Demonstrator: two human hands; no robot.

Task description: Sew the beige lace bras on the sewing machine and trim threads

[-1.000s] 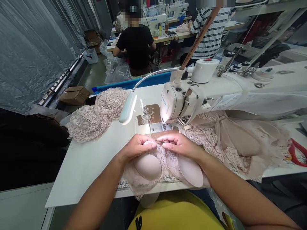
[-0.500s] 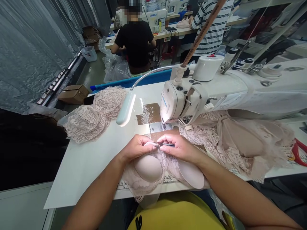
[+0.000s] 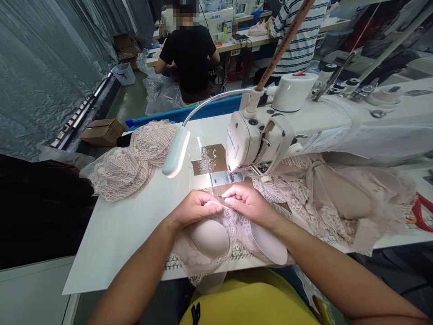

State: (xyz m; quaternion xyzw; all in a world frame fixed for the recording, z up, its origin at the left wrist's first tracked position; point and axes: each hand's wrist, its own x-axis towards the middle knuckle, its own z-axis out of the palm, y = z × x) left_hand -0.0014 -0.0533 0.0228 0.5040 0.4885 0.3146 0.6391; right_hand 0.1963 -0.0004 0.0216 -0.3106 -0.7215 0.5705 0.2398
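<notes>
A pale pink lace bra with moulded cups lies at the table's front edge, over a printed ruler strip. My left hand pinches its lace upper edge between thumb and fingers. Close beside it, my right hand is closed, thumb against fingers, over a small dark tool whose tip barely shows between the hands. Just beyond them stand the needle area and metal plate of a white sewing machine, lit from above.
Lace bras are stacked on the table's left, near a lamp. More lace pieces and red-handled scissors lie right. Beyond the table, a person in black sits and another wears stripes.
The dark tool in my right hand has turned and is now mostly hidden by the fingers. My left hand keeps its pinch on the lace. The view has shifted very slightly.
</notes>
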